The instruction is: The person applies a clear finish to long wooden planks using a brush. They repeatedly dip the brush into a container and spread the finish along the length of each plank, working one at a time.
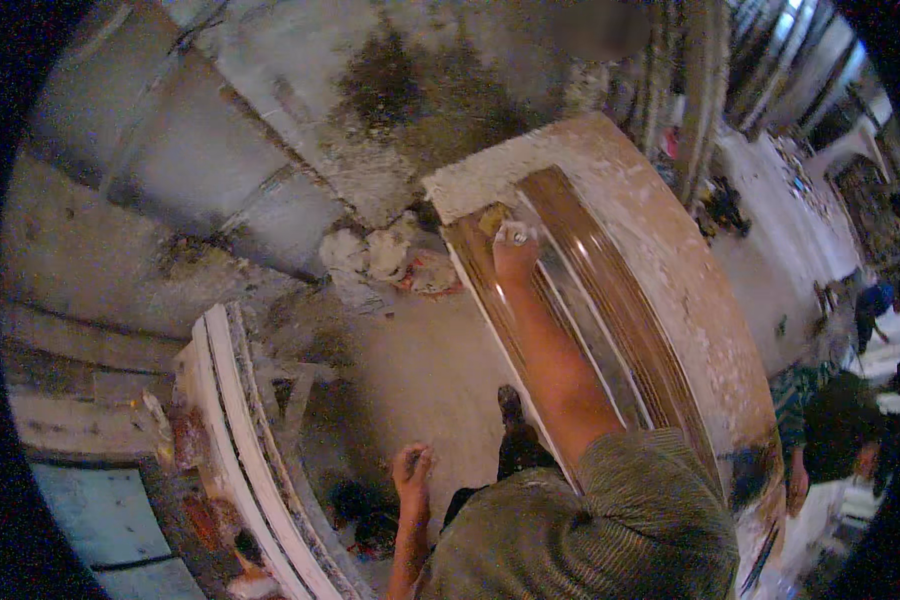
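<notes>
My right hand (515, 245) reaches far forward over a long brown wood-grain board (580, 235) pair on the table. Its fingers are closed on a yellowish pad (493, 218), which rests against the far part of the left board (478, 262); the pad's kind is hard to make out. My left hand (412, 466) hangs low beside me, away from the table, its fingers curled. Whether anything small is inside them is hidden. Both boards have a glossy face, with a narrow pale-edged gap between them.
The boards lie on a dusty, pale-topped table (705, 290). Whitish bags (365, 255) sit on the floor past its left corner. Long white strips (255, 450) stand to my left. At the right, another person (835, 420) is near the table.
</notes>
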`<state>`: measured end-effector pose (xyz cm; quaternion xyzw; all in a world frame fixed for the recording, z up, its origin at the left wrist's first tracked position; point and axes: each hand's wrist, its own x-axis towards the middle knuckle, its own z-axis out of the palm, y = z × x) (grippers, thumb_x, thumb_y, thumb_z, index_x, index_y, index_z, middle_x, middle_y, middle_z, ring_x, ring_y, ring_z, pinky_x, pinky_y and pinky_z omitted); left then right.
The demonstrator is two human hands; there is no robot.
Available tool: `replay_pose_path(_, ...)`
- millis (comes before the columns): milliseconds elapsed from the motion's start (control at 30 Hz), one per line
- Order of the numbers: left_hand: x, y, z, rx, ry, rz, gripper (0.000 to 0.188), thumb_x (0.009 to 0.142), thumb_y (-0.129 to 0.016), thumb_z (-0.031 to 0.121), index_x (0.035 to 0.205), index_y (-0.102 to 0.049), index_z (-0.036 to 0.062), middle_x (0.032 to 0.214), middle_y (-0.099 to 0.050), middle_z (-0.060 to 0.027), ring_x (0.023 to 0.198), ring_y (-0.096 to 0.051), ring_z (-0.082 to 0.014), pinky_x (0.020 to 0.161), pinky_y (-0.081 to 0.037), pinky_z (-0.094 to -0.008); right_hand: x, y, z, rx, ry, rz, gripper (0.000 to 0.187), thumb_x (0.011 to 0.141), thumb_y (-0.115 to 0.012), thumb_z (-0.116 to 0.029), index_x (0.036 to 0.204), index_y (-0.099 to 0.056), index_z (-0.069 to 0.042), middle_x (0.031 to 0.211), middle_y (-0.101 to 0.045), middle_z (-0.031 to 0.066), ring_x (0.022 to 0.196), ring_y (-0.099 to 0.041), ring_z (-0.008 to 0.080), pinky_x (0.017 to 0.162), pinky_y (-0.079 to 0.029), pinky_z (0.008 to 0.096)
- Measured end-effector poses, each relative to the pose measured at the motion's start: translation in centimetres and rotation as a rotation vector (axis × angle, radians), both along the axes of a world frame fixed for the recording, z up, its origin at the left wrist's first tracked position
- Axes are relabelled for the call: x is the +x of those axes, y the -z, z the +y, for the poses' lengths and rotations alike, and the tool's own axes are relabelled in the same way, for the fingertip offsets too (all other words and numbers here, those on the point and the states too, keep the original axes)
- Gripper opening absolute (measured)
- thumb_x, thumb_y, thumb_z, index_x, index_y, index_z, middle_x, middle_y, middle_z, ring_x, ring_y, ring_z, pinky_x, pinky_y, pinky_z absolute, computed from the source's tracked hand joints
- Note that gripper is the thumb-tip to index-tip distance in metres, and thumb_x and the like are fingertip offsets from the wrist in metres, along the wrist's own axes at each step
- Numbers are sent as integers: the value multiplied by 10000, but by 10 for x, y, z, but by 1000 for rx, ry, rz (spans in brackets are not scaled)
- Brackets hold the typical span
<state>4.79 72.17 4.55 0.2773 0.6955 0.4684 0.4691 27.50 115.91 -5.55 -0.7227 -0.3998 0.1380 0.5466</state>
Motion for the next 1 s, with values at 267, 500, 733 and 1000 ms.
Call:
replay_pose_path(267, 105, 7, 1, 70, 851, 162, 562, 1050, -595, 295, 1520, -443, 27, 1478, -554, -156, 1387, -491, -272, 1171, -370, -403, 71, -46, -313, 155, 29, -295, 182, 805, -719, -106, 984, -689, -92, 898, -646, 190, 867, -641, 396, 769, -526, 492)
replay_pose_path(500, 216, 13, -142, 176, 1161, -84, 563, 1051, -585, 295, 1523, -431, 30, 1463, -556, -127, 1376, -488, -249, 1169, -354, -381, 161, -45, -622, 44, 100, -248, 142, 841, -725, -94, 979, -725, -129, 939, -659, 125, 856, -654, 342, 785, -533, 420)
replay_pose_path(733, 252, 21, -317, -144, 1362, -229, 368, 1022, -612, 268, 1316, -603, 46, 1289, -666, -74, 1221, -604, -208, 1101, -417, -373, 238, -65, -953, -222, 488, -142, 139, 862, -735, -67, 984, -775, -119, 923, -682, 97, 850, -679, 260, 750, -536, 359)
replay_pose_path(1000, 289, 34, -451, -273, 1340, -157, 454, 1003, -625, 393, 1311, -596, 62, 1243, -673, -106, 1168, -638, -234, 1036, -485, -400, 330, -56, -1265, -394, 1049, -59, 156, 869, -713, -62, 999, -777, -117, 844, -694, 83, 773, -673, 250, 708, -530, 364)
